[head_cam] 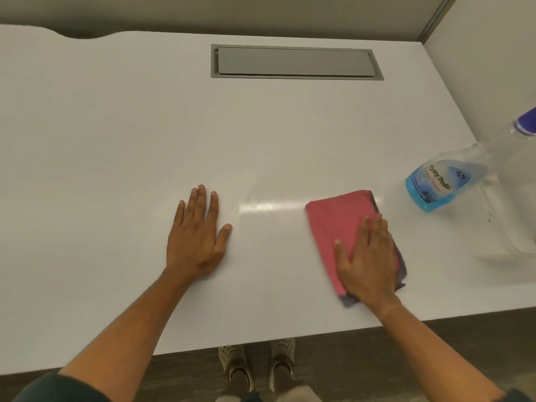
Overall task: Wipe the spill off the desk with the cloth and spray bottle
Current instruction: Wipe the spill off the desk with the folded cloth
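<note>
A folded pink cloth [333, 224] with a grey underside lies flat on the white desk [116, 140], near its front edge on the right. My right hand [367, 259] presses flat on the cloth's near half, fingers spread. My left hand [197, 236] rests palm down on the bare desk to the left, holding nothing. Between the hands a faint wet sheen [261, 206] glints on the surface. A clear spray bottle [441, 181] with blue liquid and a purple collar stands at the far right, apart from both hands.
A grey cable hatch [295, 63] is set into the desk at the back. A white partition wall [493, 68] closes the right side. The desk's front edge runs just below my wrists, with dark floor and my shoes [258, 364] under it.
</note>
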A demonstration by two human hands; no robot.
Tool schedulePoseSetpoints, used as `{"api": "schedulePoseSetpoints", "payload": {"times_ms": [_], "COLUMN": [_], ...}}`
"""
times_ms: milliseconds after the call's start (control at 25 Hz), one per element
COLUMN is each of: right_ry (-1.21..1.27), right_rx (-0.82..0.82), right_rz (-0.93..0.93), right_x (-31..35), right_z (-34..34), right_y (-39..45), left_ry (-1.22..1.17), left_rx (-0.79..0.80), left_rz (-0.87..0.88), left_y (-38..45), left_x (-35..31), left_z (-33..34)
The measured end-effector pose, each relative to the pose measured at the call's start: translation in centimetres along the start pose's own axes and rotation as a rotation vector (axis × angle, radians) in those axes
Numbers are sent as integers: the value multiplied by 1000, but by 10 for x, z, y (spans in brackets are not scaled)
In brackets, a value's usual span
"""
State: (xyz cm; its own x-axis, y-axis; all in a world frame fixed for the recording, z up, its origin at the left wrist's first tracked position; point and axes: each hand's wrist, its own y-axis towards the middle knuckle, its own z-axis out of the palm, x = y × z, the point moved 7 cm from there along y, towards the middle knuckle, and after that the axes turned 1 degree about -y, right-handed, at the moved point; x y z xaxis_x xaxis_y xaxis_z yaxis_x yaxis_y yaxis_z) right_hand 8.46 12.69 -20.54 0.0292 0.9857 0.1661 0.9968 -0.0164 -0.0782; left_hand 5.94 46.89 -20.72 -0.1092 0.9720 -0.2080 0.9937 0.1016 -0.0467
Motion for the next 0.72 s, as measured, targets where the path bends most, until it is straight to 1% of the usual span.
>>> {"api": "schedulePoseSetpoints", "payload": {"times_ms": [40, 80, 120, 200, 240, 280, 360, 440, 480, 520, 600, 640, 680, 720], "right_ry": [29, 60, 75, 62, 45, 35, 49, 100, 105, 90, 15, -28, -65, -83], "right_rx": [-19, -18, -19, -11, 5, 29, 53, 85, 92, 82, 96, 131, 158, 154], "right_rz": [109, 159, 140, -37, -125, -172, -150, -100, -147, -255, -528, -602, -607, -559], "right_x": [12, 32, 54, 84, 89, 88, 72, 64, 70, 81, 107, 114, 116, 115], "right_z": [-1, -1, 0, 3, 7, 9, 12, 12, 7, 2, -1, 2, 7, 11], "right_y": [16, 28, 35, 30, 18, 0, -31, -35, -29, -22, -12, -8, -2, 6], "left_ry": [0, 1, 2, -2, -6, -10, -7, 4, 6, 8, 8, 9, 9, 6], "left_rx": [-1, -2, -3, 2, 3, 0, -4, 0, 1, 0, 0, 1, 0, -5], "left_rz": [0, 0, 1, 9, 9, 10, 8, 6, 3, 2, 3, 5, 6, 6], "left_y": [1, 1, 1, 0, 0, 0, 0, 0, 0, 0, 1, 1, 1, 1], "left_x": [0, 0, 0, 0, 0, 0, 0, -1, 0, 0, 1, 1, 1, 1], "left_z": [0, 1, 1, 0, 0, -2, -3, -2, -2, -1, -1, -1, 0, 0]}}
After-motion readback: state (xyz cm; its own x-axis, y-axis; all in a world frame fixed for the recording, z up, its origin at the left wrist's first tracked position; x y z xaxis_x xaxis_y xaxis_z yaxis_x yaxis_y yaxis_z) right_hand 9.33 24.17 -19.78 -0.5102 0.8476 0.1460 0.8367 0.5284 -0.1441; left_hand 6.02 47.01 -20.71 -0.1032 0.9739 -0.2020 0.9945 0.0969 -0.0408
